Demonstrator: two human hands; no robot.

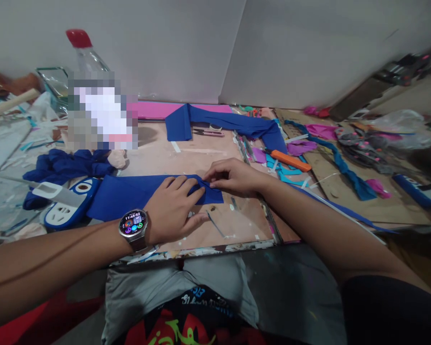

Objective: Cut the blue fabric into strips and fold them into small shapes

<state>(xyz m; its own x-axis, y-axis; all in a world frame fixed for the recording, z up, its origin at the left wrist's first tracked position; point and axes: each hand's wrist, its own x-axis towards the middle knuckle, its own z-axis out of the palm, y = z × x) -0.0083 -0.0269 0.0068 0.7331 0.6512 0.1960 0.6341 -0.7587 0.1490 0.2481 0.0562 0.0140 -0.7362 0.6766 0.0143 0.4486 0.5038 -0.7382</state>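
Observation:
A blue fabric strip (125, 191) lies lengthwise on the worn board (244, 223) in front of me. My left hand (174, 208), with a smartwatch at the wrist, rests palm down on the strip with its fingers spread. Beside it, my right hand (233, 177) pinches the strip near its right end, where the cloth is bunched into small folds. The exact fold under the right fingertips is partly hidden. Farther back, a second blue strip (222, 117) lies bent over near a pair of thread snips (208, 132).
An orange utility knife (289, 160) lies right of the board among colourful scraps. At left are a blue-and-white power strip (70, 203), bunched blue cloth (68, 165) and a red-capped bottle (89, 55). A pale wall (172, 52) rises behind.

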